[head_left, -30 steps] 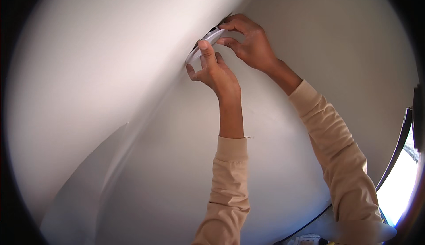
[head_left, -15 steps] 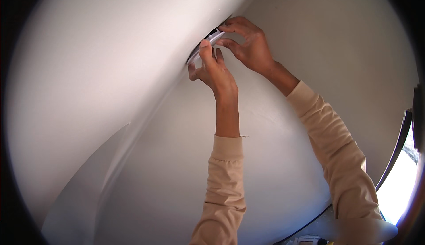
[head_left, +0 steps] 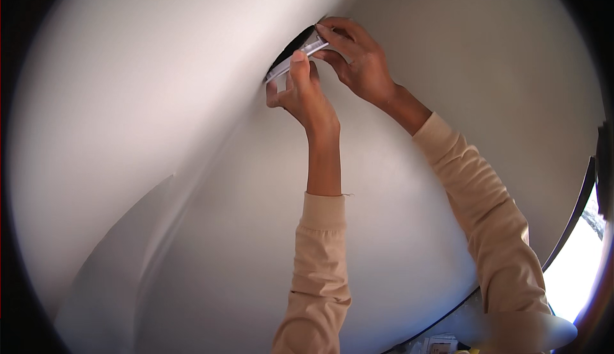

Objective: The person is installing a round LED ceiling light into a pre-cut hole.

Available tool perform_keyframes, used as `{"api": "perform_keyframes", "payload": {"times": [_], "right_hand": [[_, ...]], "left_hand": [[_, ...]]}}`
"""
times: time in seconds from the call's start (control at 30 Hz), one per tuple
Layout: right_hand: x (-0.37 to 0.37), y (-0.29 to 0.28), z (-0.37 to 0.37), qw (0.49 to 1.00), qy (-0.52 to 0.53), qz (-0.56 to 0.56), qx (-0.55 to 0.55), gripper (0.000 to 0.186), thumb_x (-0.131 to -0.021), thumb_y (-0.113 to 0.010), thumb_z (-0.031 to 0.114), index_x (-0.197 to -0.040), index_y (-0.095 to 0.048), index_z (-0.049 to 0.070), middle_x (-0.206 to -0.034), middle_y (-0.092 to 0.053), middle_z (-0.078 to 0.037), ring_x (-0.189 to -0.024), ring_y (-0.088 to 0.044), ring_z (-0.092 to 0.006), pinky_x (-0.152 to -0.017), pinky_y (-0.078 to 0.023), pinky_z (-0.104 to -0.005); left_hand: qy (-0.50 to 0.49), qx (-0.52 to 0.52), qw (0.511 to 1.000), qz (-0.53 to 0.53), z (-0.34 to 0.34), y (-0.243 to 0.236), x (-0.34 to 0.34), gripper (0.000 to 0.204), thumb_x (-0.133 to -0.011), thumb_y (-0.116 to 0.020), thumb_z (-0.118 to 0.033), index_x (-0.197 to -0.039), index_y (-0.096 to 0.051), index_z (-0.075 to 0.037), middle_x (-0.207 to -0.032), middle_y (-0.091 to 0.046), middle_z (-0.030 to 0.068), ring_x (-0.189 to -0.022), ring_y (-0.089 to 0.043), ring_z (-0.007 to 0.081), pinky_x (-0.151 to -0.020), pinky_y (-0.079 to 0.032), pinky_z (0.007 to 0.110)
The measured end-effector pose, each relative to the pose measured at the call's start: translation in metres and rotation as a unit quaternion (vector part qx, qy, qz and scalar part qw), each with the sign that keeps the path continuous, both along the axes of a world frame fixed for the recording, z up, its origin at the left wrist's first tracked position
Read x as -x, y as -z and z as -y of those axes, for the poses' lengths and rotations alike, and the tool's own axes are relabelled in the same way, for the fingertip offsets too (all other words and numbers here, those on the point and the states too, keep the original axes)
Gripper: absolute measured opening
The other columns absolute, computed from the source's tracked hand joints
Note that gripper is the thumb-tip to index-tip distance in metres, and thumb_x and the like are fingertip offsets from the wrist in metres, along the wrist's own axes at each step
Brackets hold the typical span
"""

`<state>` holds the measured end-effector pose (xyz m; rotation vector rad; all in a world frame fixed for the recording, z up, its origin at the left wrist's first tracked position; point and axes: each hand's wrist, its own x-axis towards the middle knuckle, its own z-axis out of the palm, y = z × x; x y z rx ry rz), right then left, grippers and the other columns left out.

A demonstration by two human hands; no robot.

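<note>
A slim white plastic piece [head_left: 279, 70] is between my two hands, tilted partly out of a dark slot-like opening [head_left: 293, 47] in a pale, smooth surface. My left hand [head_left: 311, 102] grips its lower end, thumb on the near face and fingers curled beneath. The right hand [head_left: 366, 66] pinches the upper end, its fingertips at the top corner of the opening. Whatever lies inside the opening is too dark to make out. Both forearms rise from below in tan sleeves.
Pale curved panels [head_left: 128, 98] meet along a crease running past the opening. At the right is a bright window-like gap [head_left: 579, 264] with a dark edge. Small blurred items [head_left: 440, 343] lie at the bottom, beside my right sleeve.
The white piece has swung further out from the surface, and more of the dark opening shows. Both hands have shifted slightly up and left with it.
</note>
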<state>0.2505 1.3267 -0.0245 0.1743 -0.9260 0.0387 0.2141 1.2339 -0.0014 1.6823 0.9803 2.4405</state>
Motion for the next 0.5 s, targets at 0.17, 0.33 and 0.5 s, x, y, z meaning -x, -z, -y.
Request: {"api": "perform_keyframes", "payload": {"times": [0.17,0.33,0.5], "right_hand": [[0.002,0.001,0.002,0.999,0.001,0.021,0.026,0.039,-0.072,-0.075,-0.001,-0.110,-0.065,0.002,-0.111,-0.062,-0.011,-0.087,-0.065,-0.0244,-0.073,-0.056,-0.0315],[0.008,0.004,-0.007,0.999,0.016,0.034,0.011,0.039,-0.071,-0.074,-0.003,-0.109,-0.066,0.002,-0.109,-0.063,-0.011,-0.088,-0.065,-0.0254,-0.072,-0.057,-0.0317],[0.013,0.010,-0.010,0.997,0.061,0.045,-0.010,0.041,-0.070,-0.074,-0.004,-0.109,-0.065,0.001,-0.110,-0.064,-0.010,-0.084,-0.064,-0.0239,-0.068,-0.057,-0.0309]], "left_hand": [[-0.016,0.012,1.000,-0.008,0.002,0.000,0.005,0.099,-0.079,-0.070,-0.033,-0.130,0.003,0.009,-0.128,-0.032,0.0276,-0.125,-0.035,0.0267,-0.108,-0.033,0.037],[-0.014,0.007,1.000,-0.001,-0.002,0.003,0.013,0.099,-0.079,-0.069,-0.033,-0.131,0.004,0.009,-0.128,-0.033,0.0266,-0.123,-0.037,0.0266,-0.107,-0.034,0.037],[0.008,0.010,0.999,-0.036,-0.004,0.005,0.028,0.097,-0.081,-0.068,-0.032,-0.132,0.004,0.008,-0.127,-0.032,0.0258,-0.122,-0.037,0.0263,-0.107,-0.035,0.036]]}}
